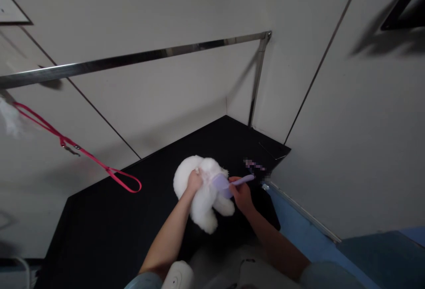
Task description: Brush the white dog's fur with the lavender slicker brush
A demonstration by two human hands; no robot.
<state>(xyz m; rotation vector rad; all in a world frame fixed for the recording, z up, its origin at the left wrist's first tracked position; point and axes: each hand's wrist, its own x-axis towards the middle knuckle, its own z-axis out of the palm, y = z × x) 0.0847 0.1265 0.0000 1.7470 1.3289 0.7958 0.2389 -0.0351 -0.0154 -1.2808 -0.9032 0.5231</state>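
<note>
A fluffy white dog is on the black grooming table, two of its furry legs pointing toward me. My left hand is closed on the dog's coat near the middle of its body; the exact part under the fingers is hard to see. In my right hand is the handle of a lavender slicker brush. The brush's head lies against the white fur just right of my left hand, with its bristle side hidden.
A metal grooming bar runs above the table's far side, down to a post. From its left end hangs a pink-red loop leash. A small blurred item lies at the table's right. Pale wall panels stand behind.
</note>
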